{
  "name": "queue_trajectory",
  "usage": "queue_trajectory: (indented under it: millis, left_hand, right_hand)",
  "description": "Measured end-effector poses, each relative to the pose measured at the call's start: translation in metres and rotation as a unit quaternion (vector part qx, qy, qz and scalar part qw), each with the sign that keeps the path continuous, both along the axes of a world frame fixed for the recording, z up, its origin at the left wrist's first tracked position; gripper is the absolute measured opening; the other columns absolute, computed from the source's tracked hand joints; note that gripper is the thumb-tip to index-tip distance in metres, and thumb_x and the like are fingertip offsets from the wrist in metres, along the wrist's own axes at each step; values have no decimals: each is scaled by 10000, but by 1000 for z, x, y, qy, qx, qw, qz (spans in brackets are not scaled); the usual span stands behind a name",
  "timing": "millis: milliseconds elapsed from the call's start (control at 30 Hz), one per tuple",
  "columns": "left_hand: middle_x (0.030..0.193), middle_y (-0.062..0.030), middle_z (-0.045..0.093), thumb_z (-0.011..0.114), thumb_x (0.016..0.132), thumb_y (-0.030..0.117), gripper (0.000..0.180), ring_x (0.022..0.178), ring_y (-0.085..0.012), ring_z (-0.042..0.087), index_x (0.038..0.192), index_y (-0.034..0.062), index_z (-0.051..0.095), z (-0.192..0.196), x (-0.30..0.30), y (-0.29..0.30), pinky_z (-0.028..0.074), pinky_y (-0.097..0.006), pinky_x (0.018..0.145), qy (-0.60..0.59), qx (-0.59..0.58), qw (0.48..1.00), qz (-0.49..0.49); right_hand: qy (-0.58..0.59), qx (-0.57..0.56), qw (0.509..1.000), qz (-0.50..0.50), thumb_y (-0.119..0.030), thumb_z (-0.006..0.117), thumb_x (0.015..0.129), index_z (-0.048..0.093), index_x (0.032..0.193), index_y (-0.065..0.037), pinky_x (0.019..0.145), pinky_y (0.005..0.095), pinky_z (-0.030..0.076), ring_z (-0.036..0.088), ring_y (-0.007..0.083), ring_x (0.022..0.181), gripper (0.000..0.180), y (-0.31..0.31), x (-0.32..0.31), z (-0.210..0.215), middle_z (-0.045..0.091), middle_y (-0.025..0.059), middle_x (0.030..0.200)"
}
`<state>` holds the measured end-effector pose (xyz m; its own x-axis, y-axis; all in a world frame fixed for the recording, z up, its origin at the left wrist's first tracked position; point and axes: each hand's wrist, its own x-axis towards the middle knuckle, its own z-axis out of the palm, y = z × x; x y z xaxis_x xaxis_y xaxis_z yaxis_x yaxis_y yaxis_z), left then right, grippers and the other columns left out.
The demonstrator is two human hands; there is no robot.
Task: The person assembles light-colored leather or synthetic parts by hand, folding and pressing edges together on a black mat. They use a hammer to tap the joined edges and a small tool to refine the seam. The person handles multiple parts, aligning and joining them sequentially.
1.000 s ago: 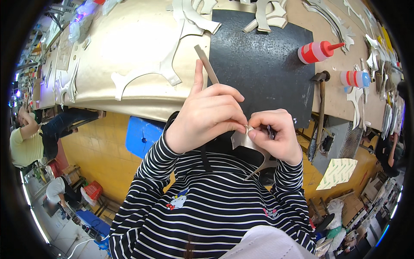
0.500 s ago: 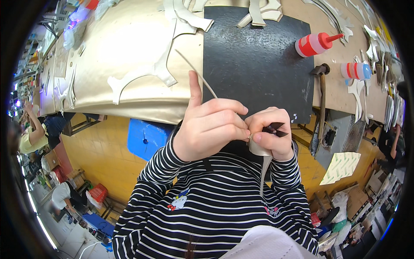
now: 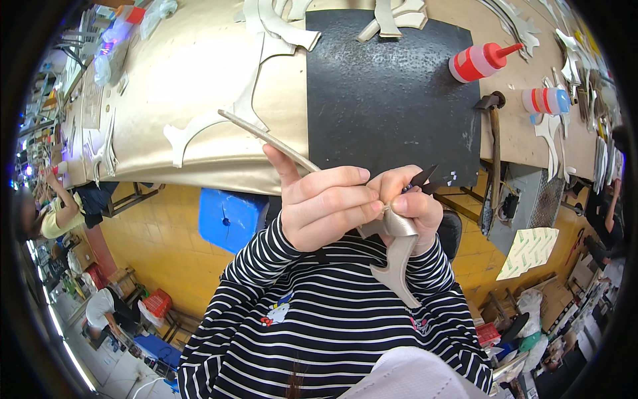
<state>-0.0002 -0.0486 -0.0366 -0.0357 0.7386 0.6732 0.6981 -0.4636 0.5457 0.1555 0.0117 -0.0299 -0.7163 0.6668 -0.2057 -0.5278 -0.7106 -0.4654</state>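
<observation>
In front of my chest, both hands hold a pale beige leather-like cut piece with curved arms. My left hand is closed, its fingertips pinching the edge of the piece where it meets the other hand. From behind its raised index finger a narrow pale strip juts up and left; whether it joins the piece is hidden. My right hand is closed round the piece, thumb on top. A dark, pointed thing sticks out between its fingers, its kind unclear. The lower arm of the piece hangs against my striped shirt.
A black mat lies on the table, with similar pale pieces at its far edge. To the right are a red-capped bottle, a blue-capped bottle and a hammer. A blue stool stands below the table.
The piece has turned, so its hanging arm shows broader and the strip by my left hand lies lower and further left. The dark thing in my right hand has tilted upward.
</observation>
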Motion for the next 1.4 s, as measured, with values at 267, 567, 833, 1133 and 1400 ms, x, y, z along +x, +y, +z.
queue_trajectory:
  millis: [267, 567, 833, 1133, 1400]
  left_hand:
    - [1160, -43, 700, 825, 771, 226, 343, 1288, -292, 568, 1092, 142, 736, 5, -14, 19, 44, -540, 1235, -46, -146, 988, -16]
    - [1094, -154, 726, 810, 722, 24, 315, 1061, -311, 679, 1031, 40, 753, 6, -8, 18, 561, -402, 933, -71, -88, 989, -99]
    - [845, -102, 716, 723, 792, -77, 173, 730, -178, 673, 952, -16, 747, 17, -13, 19, 510, -283, 647, -121, -205, 971, -32]
    - [801, -110, 723, 720, 829, 96, 154, 729, -180, 685, 932, -15, 744, 38, -26, 6, 528, -283, 705, -253, -434, 863, -53]
    - [718, -68, 676, 699, 828, 127, 217, 658, -98, 612, 944, -49, 749, 14, -86, 11, 476, -254, 624, -209, -523, 818, 114]
  right_hand:
    - [-142, 91, 986, -18, -107, 624, 901, 668, 825, 43, 582, 202, 387, 542, 71, 642, 174, 9, 16, 2, 626, 24, 738]
    - [-225, 211, 949, -67, -118, 634, 953, 675, 872, 20, 572, 202, 323, 460, 24, 655, 166, 17, 29, -1, 578, -39, 738]
    - [-512, 365, 762, -156, -46, 809, 788, 682, 1037, -39, 571, 201, 328, 410, 19, 662, 280, 26, 20, 16, 544, -33, 817]
    - [-484, 455, 723, -191, -16, 748, 821, 670, 1064, -53, 559, 207, 356, 480, 48, 669, 258, 25, 34, 16, 636, 2, 904]
    - [-387, 295, 761, -429, -116, 511, 1033, 525, 1287, 17, 549, 194, 333, 415, 80, 635, 287, 24, 82, 12, 601, 109, 958]
